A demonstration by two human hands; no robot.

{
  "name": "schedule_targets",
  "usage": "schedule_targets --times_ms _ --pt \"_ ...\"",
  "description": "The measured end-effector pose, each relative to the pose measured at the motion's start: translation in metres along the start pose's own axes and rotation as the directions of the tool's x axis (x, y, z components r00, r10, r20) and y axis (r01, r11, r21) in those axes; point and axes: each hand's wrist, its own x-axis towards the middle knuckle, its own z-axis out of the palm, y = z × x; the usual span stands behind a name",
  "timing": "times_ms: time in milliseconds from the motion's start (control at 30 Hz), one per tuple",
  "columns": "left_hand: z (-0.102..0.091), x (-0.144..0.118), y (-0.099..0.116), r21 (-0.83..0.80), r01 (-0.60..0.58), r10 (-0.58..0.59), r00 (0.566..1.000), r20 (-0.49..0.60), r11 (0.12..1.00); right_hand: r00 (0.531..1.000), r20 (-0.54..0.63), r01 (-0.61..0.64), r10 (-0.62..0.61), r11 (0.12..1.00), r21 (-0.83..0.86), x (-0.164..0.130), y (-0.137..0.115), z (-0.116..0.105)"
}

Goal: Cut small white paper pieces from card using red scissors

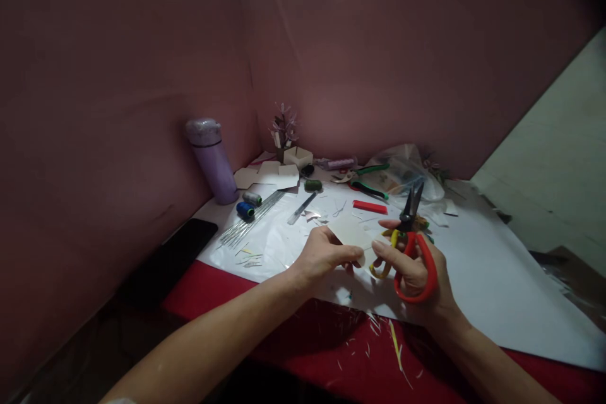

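Pale paper (349, 231) is pinched between the thumb and fingers of my left hand (326, 252), above the near part of the white sheet. My right hand (423, 268) has scissors (416, 265) hooked on it, with one red and one yellow handle. Their dark blades point up and away from the paper, slightly apart. The right thumb and fingertips reach toward the paper's right edge; whether they touch it I cannot tell. Small paper scraps (374, 325) and a yellow strip (395, 344) lie on the red cloth (303, 334) below my hands.
At the left stand a purple bottle (213, 161) and thread spools (245, 210) beside thin wires (250, 221). Cut paper cards (269, 173) lie farther back. Green-handled pliers (369, 180), a red bar (370, 207) and a plastic bag (407, 170) are behind my hands. Walls close off the back.
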Motion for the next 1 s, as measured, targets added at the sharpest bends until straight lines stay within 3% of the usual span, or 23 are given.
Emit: schedule_targets --times_ms 100,500,833,1000 --pt "0.0006 -0.0005 0.0 0.037 0.04 -0.041 0.999 0.017 0.998 0.999 -0.038 0.024 -0.025 1.0 -0.01 0.0001 -0.001 0.0" --pt "0.0061 -0.0022 0.0021 0.036 0.001 -0.001 1.0 -0.021 0.999 1.0 0.022 -0.003 0.002 0.998 0.062 0.0008 0.0025 -0.0002" --pt "0.0033 -0.0006 -0.002 0.023 -0.02 0.022 0.996 -0.084 1.0 1.0 0.002 0.027 -0.028 0.993 0.111 0.0004 0.0023 0.0006" --pt "-0.0001 -0.0006 -0.003 0.008 0.04 -0.04 0.999 0.005 0.999 0.998 -0.043 0.056 -0.052 0.994 0.091 -0.0003 0.0022 0.001"
